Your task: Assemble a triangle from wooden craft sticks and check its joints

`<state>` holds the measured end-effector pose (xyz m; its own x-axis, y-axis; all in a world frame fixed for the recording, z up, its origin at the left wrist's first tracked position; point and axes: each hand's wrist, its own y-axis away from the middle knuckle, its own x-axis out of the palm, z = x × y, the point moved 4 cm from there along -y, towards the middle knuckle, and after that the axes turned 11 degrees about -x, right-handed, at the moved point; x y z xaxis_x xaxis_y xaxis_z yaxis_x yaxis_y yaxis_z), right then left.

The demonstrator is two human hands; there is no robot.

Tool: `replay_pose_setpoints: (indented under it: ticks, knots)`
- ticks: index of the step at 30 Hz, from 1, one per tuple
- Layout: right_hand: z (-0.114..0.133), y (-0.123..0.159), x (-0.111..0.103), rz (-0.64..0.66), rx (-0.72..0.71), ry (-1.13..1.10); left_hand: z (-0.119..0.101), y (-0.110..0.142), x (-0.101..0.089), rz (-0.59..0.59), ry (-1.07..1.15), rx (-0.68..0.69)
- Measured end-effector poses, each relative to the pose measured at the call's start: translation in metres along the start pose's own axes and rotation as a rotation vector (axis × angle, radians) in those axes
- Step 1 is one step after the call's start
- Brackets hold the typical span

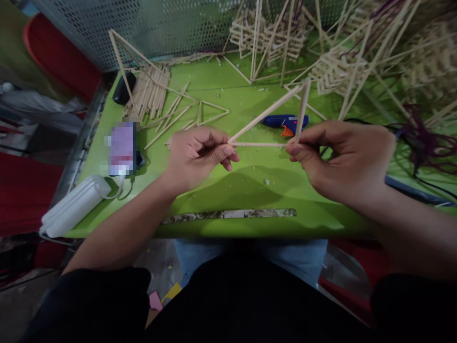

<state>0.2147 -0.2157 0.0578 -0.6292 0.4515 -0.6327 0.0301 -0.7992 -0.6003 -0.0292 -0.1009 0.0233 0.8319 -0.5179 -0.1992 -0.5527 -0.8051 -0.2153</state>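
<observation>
Between my two hands, above the green table (228, 190), I hold a triangle of thin wooden sticks (266, 113). My left hand (200, 157) pinches its left corner between thumb and fingertips. At the lower right corner, the thumb and forefinger of my right hand (342, 159) are closed on the frame. The third corner points up and away from me. Just behind the triangle lies a blue glue gun (274, 120) with an orange trigger, partly covered by a stick. Past my left hand, a smaller stick triangle (214, 108) rests on the table.
A bundle of sticks (152, 90) and a larger stick frame (123, 71) are at the back left. Nearer stand a phone (122, 147) and a white power bank (74, 205) joined by cable. Several stick structures (335, 71) fill the back right, beside purple cord (428, 138).
</observation>
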Motion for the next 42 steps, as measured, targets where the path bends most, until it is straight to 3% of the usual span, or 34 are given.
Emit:
replay_pose_setpoints:
  ticks: [8,15,21,27,30,35,42]
  knots:
    - [0.000,-0.001,0.000,0.000,-0.004,-0.002,-0.002,0.001,-0.001,0.012,0.008,0.019]
    - [-0.004,0.001,0.001,-0.083,-0.032,-0.062,0.000,0.001,-0.001,0.017,-0.017,0.011]
    - [-0.001,0.001,-0.005,-0.051,0.045,-0.065,0.007,-0.003,-0.004,0.033,0.036,0.011]
    - [-0.008,0.001,-0.006,-0.110,0.062,-0.106,0.005,-0.007,-0.007,0.021,-0.020,0.014]
    - [-0.011,0.001,-0.005,-0.128,0.049,-0.116,0.006,-0.009,-0.009,0.007,-0.017,0.031]
    - [-0.010,-0.001,-0.002,-0.029,0.047,-0.086,0.010,-0.012,-0.010,-0.005,-0.013,0.022]
    - [-0.017,-0.003,0.002,-0.114,-0.022,-0.155,0.010,-0.008,-0.012,-0.043,0.011,-0.002]
